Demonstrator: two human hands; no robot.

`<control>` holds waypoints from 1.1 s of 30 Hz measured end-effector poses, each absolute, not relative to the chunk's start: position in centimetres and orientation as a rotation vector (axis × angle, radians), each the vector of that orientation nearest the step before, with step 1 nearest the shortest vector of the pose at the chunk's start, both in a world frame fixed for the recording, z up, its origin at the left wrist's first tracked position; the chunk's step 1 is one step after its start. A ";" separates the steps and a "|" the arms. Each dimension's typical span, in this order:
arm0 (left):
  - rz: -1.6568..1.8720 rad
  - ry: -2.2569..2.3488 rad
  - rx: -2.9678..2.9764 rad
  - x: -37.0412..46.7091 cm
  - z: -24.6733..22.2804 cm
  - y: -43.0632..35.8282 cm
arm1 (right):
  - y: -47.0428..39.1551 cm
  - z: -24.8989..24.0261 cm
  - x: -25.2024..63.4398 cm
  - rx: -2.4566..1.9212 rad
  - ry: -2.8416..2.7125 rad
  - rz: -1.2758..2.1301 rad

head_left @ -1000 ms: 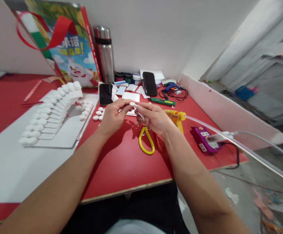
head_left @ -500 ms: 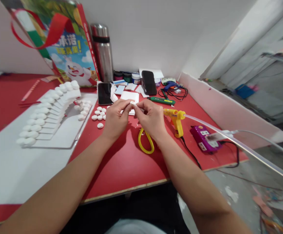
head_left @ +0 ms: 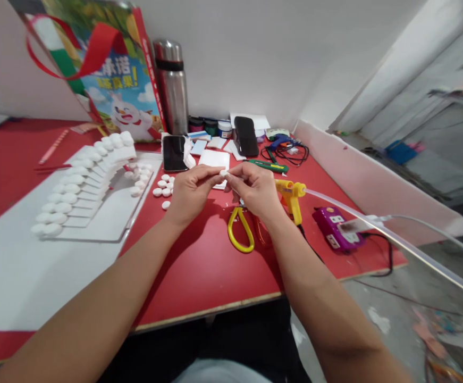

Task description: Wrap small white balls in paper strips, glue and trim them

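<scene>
In front of me, the fingertips of my left hand (head_left: 189, 194) and my right hand (head_left: 257, 191) meet, both pinching a small white rounded piece (head_left: 224, 173). Several similar white discs (head_left: 166, 192) lie loose beside my left hand. Beneath my right wrist is a tool with a yellow loop handle (head_left: 241, 234) and a red handle, its head mostly hidden. Further left stands a white curved stepped model (head_left: 90, 205) on a white board, with white rounded pieces lined up on its steps. White card (head_left: 215, 158) lies behind my fingers.
A yellow glue gun (head_left: 293, 197) with a long clear glue stick (head_left: 394, 242) lies right of my hand, near a purple power strip (head_left: 337, 229). At the back are a green utility knife (head_left: 269, 166), two black phones, a steel thermos (head_left: 172, 96) and a printed bag (head_left: 123, 90).
Both hands have shifted slightly right, still pinching the small white piece. More of the red handle beside the yellow loop now shows. The view has moved a little.
</scene>
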State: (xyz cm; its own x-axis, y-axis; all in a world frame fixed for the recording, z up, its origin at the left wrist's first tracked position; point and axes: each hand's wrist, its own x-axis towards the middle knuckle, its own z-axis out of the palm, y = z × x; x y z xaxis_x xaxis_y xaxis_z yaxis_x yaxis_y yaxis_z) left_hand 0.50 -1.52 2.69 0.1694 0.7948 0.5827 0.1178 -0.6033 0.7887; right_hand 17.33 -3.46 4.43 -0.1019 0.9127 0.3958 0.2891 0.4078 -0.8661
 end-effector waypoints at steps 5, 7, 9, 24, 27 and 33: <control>1.385 0.780 1.864 0.0 2.9 -1.1 | -3.8 4.4 17.0 -1.093 -1.664 0.667; 1.396 0.782 1.881 0.0 2.9 -1.1 | -4.0 4.7 16.7 -1.095 -1.636 0.694; 1.423 0.799 1.873 -0.1 3.0 -1.1 | -4.0 5.2 16.5 -1.079 -1.538 0.860; 1.429 0.822 2.044 -0.5 4.0 -1.3 | -3.8 6.4 17.5 -0.931 -0.977 1.794; 1.420 0.827 2.038 -0.4 4.1 -1.4 | -3.9 6.2 17.4 -0.950 -1.009 1.671; 1.416 0.839 2.009 -0.5 4.0 -1.4 | -4.1 6.5 17.3 -0.964 -1.042 1.591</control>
State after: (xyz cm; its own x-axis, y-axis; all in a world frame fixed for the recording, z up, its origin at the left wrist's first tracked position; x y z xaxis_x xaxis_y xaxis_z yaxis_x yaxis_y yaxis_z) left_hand -0.54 -1.39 4.03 0.2545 0.7459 0.6155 0.1817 -0.6620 0.7272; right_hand 17.26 -4.08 6.49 -0.2196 0.9701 -0.1035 -0.2928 -0.1668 -0.9415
